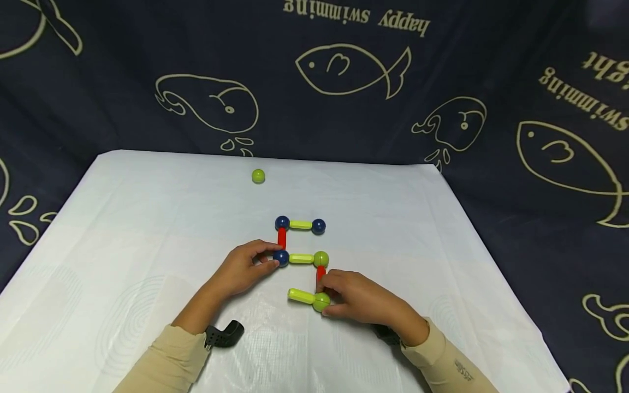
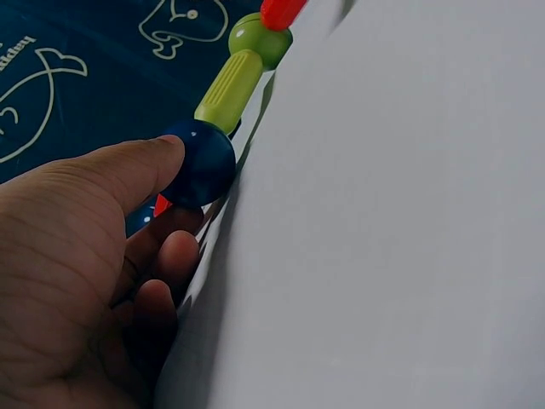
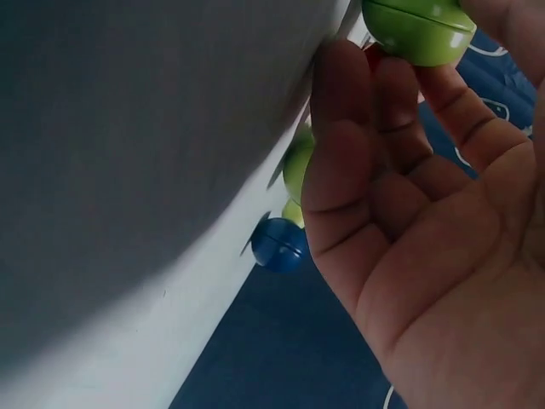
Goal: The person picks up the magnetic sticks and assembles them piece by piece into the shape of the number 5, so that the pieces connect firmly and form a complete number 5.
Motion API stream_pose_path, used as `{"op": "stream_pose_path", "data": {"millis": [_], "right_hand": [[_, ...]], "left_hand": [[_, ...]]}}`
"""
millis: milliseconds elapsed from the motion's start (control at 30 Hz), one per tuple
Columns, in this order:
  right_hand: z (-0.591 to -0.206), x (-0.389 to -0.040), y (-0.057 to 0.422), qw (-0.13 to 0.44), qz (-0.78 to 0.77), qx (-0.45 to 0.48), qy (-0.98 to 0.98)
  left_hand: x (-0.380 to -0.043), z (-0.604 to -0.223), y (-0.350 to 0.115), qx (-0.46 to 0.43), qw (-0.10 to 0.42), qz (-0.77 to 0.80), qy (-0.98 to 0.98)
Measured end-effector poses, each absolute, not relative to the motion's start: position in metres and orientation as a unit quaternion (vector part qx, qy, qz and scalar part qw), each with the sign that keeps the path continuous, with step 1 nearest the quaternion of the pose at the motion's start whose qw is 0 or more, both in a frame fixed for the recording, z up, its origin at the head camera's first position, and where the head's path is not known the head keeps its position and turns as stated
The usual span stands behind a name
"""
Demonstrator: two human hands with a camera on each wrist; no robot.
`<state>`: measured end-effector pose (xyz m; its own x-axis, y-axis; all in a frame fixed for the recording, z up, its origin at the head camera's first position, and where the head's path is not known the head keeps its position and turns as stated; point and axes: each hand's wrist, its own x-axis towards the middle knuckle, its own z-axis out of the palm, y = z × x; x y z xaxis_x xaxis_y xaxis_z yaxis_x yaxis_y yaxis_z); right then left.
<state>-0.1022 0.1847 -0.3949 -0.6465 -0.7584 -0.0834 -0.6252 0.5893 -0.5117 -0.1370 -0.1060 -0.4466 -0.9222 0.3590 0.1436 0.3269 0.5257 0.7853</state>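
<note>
Balls and short rods lie joined in an S-shaped chain on the table. My left hand [image 1: 248, 267] pinches the blue ball [image 2: 203, 166] at the chain's left bend, thumb on one side and fingers on the other. From that ball a red rod [image 1: 282, 238] leads up and a yellow-green rod [image 1: 301, 258] leads right to a green ball [image 1: 321, 258]. My right hand [image 1: 366, 297] holds the lower green ball [image 3: 421, 32] between thumb and fingers, partly covering the red rod [image 1: 321, 272] above it. Left of this ball sticks out a yellow-green rod [image 1: 301, 296] with a free end.
At the chain's far end, a yellow-green rod [image 1: 300, 225] links two blue balls, the left one [image 1: 282, 222] and the right one [image 1: 318, 226]. A loose green ball [image 1: 258, 176] sits near the back edge of the white-covered table [image 1: 383, 213]. Behind hangs a dark printed cloth [image 1: 275, 49].
</note>
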Motion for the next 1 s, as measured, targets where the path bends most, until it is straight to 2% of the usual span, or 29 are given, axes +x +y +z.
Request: {"op": "stream_pose_path", "data": {"millis": [800,900,1000], "right_hand": [[-0.403,-0.111,0.188,0.204,-0.276,-0.399,0.850],[-0.404,-0.111,0.189,0.212,-0.279,-0.391,0.851],[-0.403,-0.110,0.190,0.217,-0.279,-0.384,0.853]], "left_hand": [[-0.136,-0.445,-0.110,0.199,0.015,0.448,0.871],[-0.137,-0.443,-0.109,0.197,0.024,0.450,0.871],[-0.140,-0.438,-0.109,0.191,0.057,0.451,0.870]]}}
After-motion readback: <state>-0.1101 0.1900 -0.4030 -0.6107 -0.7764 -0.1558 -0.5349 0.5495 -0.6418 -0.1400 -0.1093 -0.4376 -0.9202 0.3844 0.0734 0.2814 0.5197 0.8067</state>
